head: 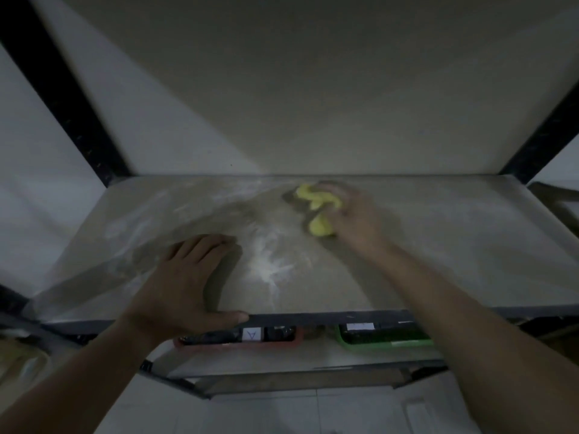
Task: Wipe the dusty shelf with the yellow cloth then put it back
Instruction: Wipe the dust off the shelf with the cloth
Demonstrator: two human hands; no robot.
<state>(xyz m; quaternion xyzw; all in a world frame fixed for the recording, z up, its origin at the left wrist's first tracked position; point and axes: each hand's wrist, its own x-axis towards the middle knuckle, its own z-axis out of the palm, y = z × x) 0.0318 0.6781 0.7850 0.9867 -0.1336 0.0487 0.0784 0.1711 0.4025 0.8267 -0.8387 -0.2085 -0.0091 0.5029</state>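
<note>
Gripping the bunched yellow cloth point(317, 202) at upper centre of the frame, my right hand point(357, 218) presses it onto the dusty shelf point(470, 245); my left hand point(185, 277) lies flat at lower left, fingers straight, thumb along the front edge, white dust point(269, 265) between them

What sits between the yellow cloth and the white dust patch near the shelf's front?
Nothing visible. The right hand grips the yellow cloth on the shelf toward the back; bare surface runs from it to the dust patch. The left hand rests flat left of that patch, off the path.
</note>
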